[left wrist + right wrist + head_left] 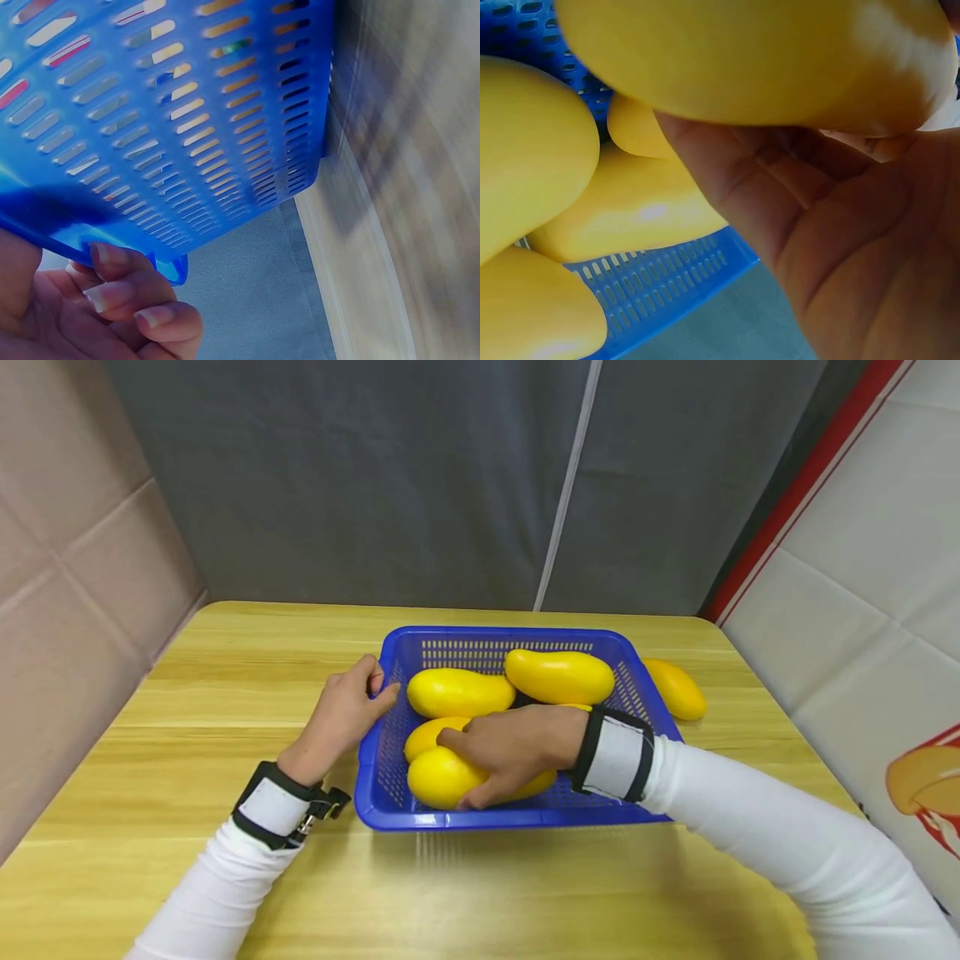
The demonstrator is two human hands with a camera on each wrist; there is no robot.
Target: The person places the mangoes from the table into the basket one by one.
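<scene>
A blue plastic basket (pixel 487 820) with slotted walls stands on the wooden table and holds several yellow mangoes. My left hand (pixel 333 714) holds the basket's left rim between thumb and curled fingers; in the left wrist view the fingertips (pixel 112 296) are bent at the rim. Inside the basket, my right hand (pixel 521 745) grips the front mango (pixel 441 779), its thumb on the near side. From the right wrist, this mango (pixel 765 60) fills the top of the view, with fingers beneath it. Two mangoes, one at back left (pixel 459 693) and one at back right (pixel 561 677), lie by the far wall.
One more mango (pixel 677 690) lies on the table just outside the basket's right wall. A grey curtain (pixel 360 485) hangs behind the wooden table (pixel 247 693). Pale panels flank it on the left (pixel 67 610) and right (pixel 862 568).
</scene>
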